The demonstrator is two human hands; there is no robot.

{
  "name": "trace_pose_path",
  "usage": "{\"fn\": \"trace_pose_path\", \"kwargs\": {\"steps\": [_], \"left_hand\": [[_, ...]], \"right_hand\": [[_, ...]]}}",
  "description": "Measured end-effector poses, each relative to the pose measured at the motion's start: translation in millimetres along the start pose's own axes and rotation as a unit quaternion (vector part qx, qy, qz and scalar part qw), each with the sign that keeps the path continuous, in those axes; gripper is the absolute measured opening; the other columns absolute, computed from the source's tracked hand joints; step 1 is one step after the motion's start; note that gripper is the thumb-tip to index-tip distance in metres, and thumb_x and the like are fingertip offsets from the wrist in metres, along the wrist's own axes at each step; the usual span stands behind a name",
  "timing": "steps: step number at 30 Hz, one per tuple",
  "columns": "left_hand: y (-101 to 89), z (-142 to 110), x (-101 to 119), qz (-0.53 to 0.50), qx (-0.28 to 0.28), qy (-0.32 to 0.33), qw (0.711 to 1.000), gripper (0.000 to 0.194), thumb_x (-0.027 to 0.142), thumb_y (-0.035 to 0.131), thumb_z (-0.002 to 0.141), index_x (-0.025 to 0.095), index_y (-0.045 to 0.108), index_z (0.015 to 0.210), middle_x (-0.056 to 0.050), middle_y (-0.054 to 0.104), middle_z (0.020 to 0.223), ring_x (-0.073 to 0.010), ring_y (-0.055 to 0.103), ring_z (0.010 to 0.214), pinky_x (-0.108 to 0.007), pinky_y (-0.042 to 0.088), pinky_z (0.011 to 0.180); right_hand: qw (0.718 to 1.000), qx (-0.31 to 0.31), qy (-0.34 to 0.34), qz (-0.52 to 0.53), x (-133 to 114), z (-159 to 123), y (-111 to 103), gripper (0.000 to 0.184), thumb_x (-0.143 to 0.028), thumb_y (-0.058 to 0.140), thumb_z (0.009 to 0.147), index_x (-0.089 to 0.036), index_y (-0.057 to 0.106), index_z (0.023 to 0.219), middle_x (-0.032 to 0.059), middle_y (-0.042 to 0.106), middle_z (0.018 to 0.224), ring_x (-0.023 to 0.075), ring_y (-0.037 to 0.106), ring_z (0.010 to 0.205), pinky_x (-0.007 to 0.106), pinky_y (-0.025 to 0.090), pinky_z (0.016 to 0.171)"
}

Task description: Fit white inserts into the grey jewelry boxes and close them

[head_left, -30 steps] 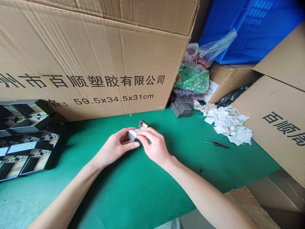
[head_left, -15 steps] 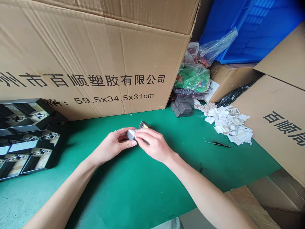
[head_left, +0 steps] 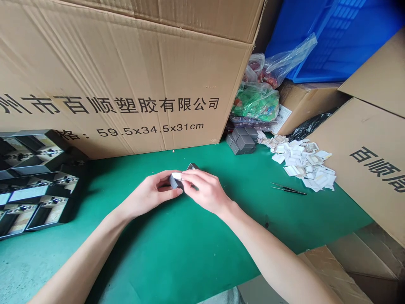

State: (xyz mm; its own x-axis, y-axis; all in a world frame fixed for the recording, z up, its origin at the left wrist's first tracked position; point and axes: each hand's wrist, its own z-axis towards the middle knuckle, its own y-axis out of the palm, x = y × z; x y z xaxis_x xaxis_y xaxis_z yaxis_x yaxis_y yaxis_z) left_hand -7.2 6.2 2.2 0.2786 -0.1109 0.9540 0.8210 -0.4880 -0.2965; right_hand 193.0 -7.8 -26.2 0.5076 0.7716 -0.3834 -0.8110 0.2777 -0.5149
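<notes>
Both my hands meet over the green table [head_left: 177, 253] on a small grey box [head_left: 176, 180] with a white piece on top of it. My left hand [head_left: 152, 195] cups the box from the left, thumb along its near side. My right hand [head_left: 204, 191] grips it from the right, fingers pressed on the white piece. The open hinged lid [head_left: 191, 166] of the box sticks up behind my fingers.
A big cardboard carton [head_left: 126, 76] stands behind. Black trays of open boxes [head_left: 34, 181] lie at left. A stack of grey boxes [head_left: 242, 141], a heap of white paper pieces [head_left: 303, 162] and black tweezers [head_left: 287, 190] lie at right, with another carton [head_left: 367, 169] beyond.
The box has been turned a little in my hands, and the lid's shiny inside no longer shows. My right fingers have slid further over the white piece. Both hands stay in place.
</notes>
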Motion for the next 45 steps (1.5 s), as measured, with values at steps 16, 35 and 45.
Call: {"fn": "trace_pose_path", "kwargs": {"steps": [16, 35, 45], "left_hand": [[-1.0, 1, -2, -0.02, 0.01, -0.013, 1.0, 0.056, 0.046, 0.078, 0.076, 0.023, 0.065, 0.125, -0.009, 0.072, 0.115, -0.0296, 0.067, 0.105, -0.047, 0.054, 0.097], [0.2, 0, -2, -0.003, 0.005, -0.003, 1.0, 0.057, 0.048, 0.076, 0.077, 0.025, 0.065, 0.127, -0.007, 0.072, 0.118, -0.0275, 0.068, 0.105, -0.039, 0.055, 0.094], [0.0, 0, 0, 0.016, 0.006, -0.003, 1.0, 0.054, 0.045, 0.076, 0.078, 0.025, 0.064, 0.128, -0.005, 0.073, 0.118, -0.026, 0.069, 0.102, -0.037, 0.057, 0.091]], "right_hand": [[0.993, -0.036, 0.035, 0.105, 1, 2, -5, 0.026, -0.016, 0.05, 0.099, -0.022, 0.072, 0.112, 0.0059, 0.074, 0.11, 0.0171, 0.07, 0.103, 0.032, 0.06, 0.095], [0.998, -0.07, 0.006, -0.002, 0, -1, -5, 0.03, -0.014, 0.05, 0.096, -0.025, 0.069, 0.117, 0.0054, 0.071, 0.112, 0.0167, 0.07, 0.099, 0.028, 0.06, 0.093], [0.992, -0.112, -0.026, -0.051, -2, 1, -10, 0.025, -0.01, 0.049, 0.095, -0.019, 0.07, 0.104, 0.0079, 0.069, 0.107, 0.0177, 0.07, 0.09, 0.027, 0.061, 0.081]]}}
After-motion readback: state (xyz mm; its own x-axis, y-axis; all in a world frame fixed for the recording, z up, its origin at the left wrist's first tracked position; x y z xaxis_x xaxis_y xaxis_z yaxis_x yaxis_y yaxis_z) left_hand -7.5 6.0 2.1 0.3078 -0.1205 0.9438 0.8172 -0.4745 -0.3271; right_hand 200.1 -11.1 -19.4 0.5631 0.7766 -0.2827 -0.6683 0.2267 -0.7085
